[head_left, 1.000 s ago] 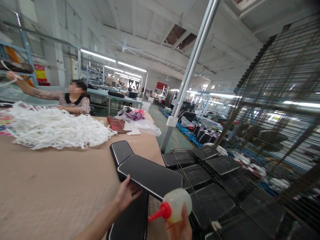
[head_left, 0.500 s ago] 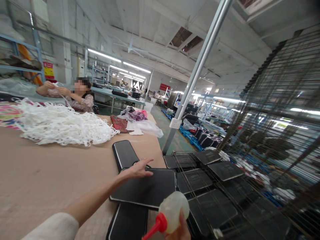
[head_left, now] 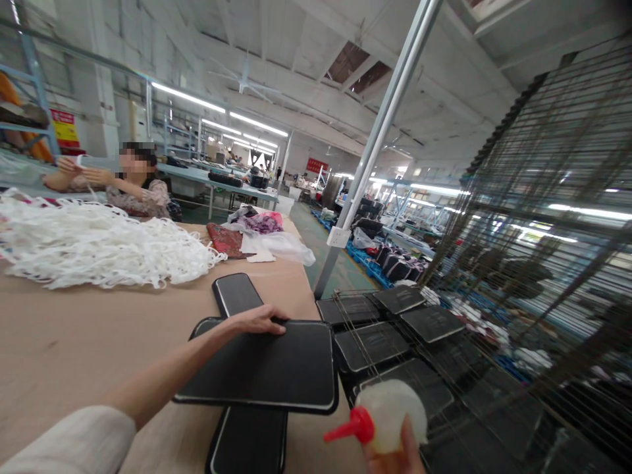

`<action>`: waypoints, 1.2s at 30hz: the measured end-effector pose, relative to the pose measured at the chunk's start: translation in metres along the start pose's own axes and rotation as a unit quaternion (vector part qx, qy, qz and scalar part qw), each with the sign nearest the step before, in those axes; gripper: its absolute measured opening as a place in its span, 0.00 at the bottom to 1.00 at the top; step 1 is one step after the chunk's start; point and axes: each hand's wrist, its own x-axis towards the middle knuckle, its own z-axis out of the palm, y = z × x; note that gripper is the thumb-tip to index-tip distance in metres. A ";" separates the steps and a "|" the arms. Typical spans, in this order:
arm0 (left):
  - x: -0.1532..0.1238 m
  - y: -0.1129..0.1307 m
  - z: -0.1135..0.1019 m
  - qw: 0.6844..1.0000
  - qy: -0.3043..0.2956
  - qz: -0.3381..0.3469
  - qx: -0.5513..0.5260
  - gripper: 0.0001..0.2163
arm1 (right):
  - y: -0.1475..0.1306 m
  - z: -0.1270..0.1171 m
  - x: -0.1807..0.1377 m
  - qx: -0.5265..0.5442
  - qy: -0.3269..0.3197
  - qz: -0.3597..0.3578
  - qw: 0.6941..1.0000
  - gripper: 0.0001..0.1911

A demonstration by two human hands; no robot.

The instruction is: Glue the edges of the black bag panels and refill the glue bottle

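Observation:
A black rectangular panel with rounded corners and a pale line along its edge (head_left: 266, 368) lies across another black panel (head_left: 249, 438) on the brown-covered table. My left hand (head_left: 259, 320) grips its far edge, fingers curled over the rim and thumb on top. In my right hand (head_left: 402, 454) is a translucent squeeze bottle (head_left: 395, 408) with a red nozzle, tilted so the nozzle points left. Amber liquid shows in its lower part. Part of my right hand is hidden behind the bottle and below the picture's edge.
Several similar black panels (head_left: 372, 345) lie on a wire rack right of the table (head_left: 123, 329). A pile of white straps (head_left: 108, 243) and folded fabrics (head_left: 257, 224) lie farther back. A metal post (head_left: 365, 168) stands at the table corner. Another person (head_left: 138, 184) works at far left.
My left hand has closed on the panel's far edge, and the panel has shifted left over the one below. My right hand has moved right with the bottle. The view has turned slightly right.

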 end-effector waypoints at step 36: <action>-0.039 0.028 -0.003 0.978 -0.135 -0.075 -0.139 0.17 | -0.054 0.021 -0.006 -0.195 -0.014 -0.194 0.961 0.35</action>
